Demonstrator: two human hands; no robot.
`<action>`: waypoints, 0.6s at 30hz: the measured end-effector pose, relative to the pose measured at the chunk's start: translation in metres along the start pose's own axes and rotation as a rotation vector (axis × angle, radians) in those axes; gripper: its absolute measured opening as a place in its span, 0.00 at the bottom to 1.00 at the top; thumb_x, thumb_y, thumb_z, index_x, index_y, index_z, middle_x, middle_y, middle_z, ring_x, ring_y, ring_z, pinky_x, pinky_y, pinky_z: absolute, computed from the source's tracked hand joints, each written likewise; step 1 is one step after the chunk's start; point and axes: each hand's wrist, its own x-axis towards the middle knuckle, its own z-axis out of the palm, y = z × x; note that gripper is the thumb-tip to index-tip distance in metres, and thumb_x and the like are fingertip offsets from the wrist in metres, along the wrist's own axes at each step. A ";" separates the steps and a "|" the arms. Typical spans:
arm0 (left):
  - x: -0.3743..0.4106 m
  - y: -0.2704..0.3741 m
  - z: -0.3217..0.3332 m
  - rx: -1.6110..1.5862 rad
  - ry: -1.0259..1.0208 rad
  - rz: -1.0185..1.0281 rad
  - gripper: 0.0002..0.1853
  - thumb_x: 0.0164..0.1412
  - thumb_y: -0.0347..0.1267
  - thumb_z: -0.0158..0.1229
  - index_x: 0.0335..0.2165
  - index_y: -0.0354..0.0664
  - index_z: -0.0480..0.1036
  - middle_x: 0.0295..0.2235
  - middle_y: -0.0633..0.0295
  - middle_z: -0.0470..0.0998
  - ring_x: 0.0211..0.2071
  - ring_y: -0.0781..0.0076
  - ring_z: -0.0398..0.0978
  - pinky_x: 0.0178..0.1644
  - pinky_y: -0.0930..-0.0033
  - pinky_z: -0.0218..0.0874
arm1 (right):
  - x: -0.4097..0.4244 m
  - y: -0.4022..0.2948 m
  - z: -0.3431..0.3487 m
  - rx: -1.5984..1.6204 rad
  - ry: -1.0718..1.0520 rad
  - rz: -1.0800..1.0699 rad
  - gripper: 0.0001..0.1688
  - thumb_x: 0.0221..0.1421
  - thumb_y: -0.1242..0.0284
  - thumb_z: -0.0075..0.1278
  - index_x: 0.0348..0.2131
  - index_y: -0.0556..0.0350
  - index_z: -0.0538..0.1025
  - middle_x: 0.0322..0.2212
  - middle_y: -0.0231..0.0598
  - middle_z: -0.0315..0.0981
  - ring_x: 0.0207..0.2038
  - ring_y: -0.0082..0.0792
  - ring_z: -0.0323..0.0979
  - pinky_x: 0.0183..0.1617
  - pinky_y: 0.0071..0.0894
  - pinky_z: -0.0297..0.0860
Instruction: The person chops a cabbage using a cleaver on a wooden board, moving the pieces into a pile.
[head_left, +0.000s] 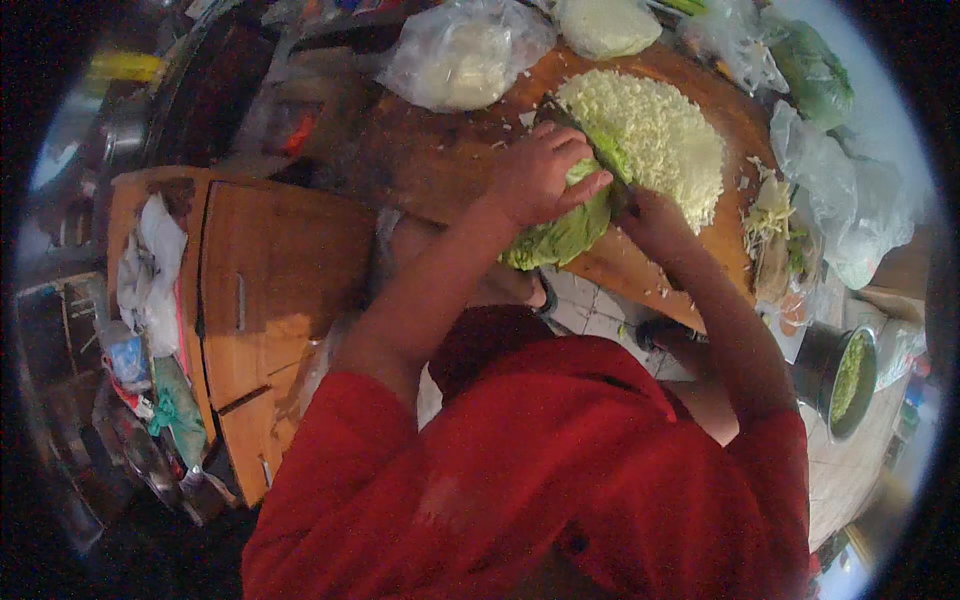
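Note:
A leafy green cabbage (564, 236) lies at the near edge of a wooden board (442, 161). My left hand (551, 169) presses on top of it, fingers curled over and thumb stretched toward the blade. In my right hand (652, 217) is the handle of a knife (574, 120); its dark blade runs up and to the left along the cut side of the cabbage. Green shreds (613, 156) lie against the blade's far side. Beyond them spreads a wide heap of finely chopped pale cabbage (652, 135). The cutting edge itself is hidden.
Two clear plastic bags with pale contents (469, 64) (609, 28) sit along the far side. Cabbage scraps (769, 202) and crumpled plastic bags (847, 202) lie to the right. A metal pot (851, 386) holding chopped greens stands lower right. A wooden cabinet (277, 262) is at left.

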 end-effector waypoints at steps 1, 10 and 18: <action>-0.004 0.003 -0.002 -0.002 -0.052 -0.046 0.20 0.51 0.47 0.57 0.30 0.38 0.74 0.34 0.56 0.73 0.37 0.53 0.69 0.42 0.57 0.63 | -0.005 -0.003 -0.006 0.004 -0.029 0.011 0.15 0.53 0.67 0.45 0.33 0.62 0.70 0.23 0.58 0.71 0.29 0.60 0.70 0.33 0.54 0.66; -0.008 0.000 -0.003 0.071 0.020 0.011 0.19 0.52 0.45 0.57 0.27 0.37 0.73 0.29 0.57 0.72 0.34 0.55 0.69 0.39 0.57 0.64 | -0.035 -0.043 -0.069 0.056 -0.008 -0.058 0.14 0.52 0.70 0.45 0.36 0.63 0.71 0.27 0.56 0.72 0.31 0.53 0.72 0.36 0.47 0.66; -0.001 0.001 -0.007 -0.017 -0.058 -0.080 0.16 0.51 0.41 0.59 0.30 0.38 0.74 0.35 0.55 0.74 0.39 0.53 0.70 0.45 0.57 0.62 | -0.008 -0.004 0.013 0.114 -0.024 0.018 0.15 0.52 0.68 0.45 0.35 0.62 0.71 0.27 0.58 0.72 0.31 0.57 0.72 0.34 0.50 0.67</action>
